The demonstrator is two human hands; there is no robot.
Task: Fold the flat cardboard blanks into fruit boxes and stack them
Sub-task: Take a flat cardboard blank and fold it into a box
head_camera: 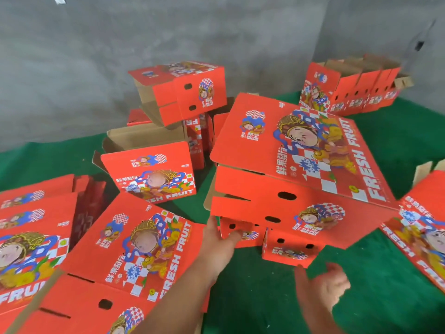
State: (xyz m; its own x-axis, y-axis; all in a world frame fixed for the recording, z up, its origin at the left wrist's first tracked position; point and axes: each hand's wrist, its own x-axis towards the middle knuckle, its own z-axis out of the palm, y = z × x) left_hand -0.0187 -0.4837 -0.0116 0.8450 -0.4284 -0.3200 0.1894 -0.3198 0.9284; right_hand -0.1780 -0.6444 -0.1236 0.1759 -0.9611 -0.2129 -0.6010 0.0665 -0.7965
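Observation:
A folded red fruit box [301, 165] with a cartoon print and "FRESH FRUIT" lettering lies tilted on top of smaller red boxes [286, 249] in the middle of the green floor. My left hand [218, 239] reaches to the lower left corner of that pile with straight fingers that touch a small box's side. My right hand [330, 285] hovers below the pile, fingers loosely spread, holding nothing. Flat red blanks [134, 249] lie spread at the lower left.
More folded boxes [178, 92] are piled at the back centre near the grey wall [96, 56]. A row of nested blanks [356, 90] stands at the back right. Another blank [423, 235] lies at the right edge. Green floor covering [375, 309] shows in front.

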